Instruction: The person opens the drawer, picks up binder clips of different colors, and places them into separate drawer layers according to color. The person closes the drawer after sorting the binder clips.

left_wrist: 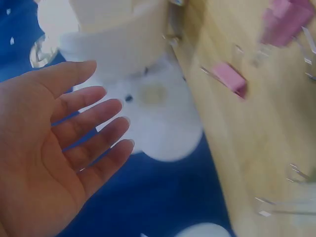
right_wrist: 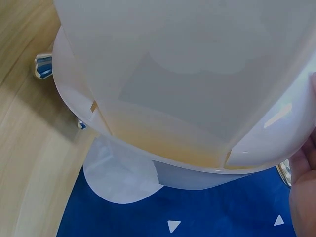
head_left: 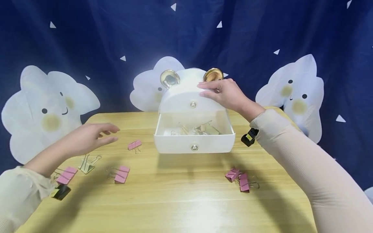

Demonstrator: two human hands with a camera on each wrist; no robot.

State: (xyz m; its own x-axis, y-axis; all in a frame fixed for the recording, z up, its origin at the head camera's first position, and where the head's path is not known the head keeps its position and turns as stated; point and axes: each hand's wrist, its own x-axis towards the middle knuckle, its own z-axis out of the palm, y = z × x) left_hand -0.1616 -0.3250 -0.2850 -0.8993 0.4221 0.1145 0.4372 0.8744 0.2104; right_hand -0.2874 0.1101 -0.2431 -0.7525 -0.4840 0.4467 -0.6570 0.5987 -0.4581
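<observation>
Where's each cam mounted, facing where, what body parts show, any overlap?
Head: worn on the head, facing forward and down at white box and table; left hand, right hand, sleeves show.
Left wrist: on that wrist, facing box, table, pink clips; left hand shows.
Right wrist: on that wrist, facing box close up; right hand partly shows.
Shared: head and left wrist both show pink clips.

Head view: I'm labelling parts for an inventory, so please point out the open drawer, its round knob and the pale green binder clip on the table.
Open drawer (head_left: 175,144), head view: its front panel.
Round knob (head_left: 194,147), head view: middle of its face.
Pale green binder clip (head_left: 87,167), head view: its body.
</observation>
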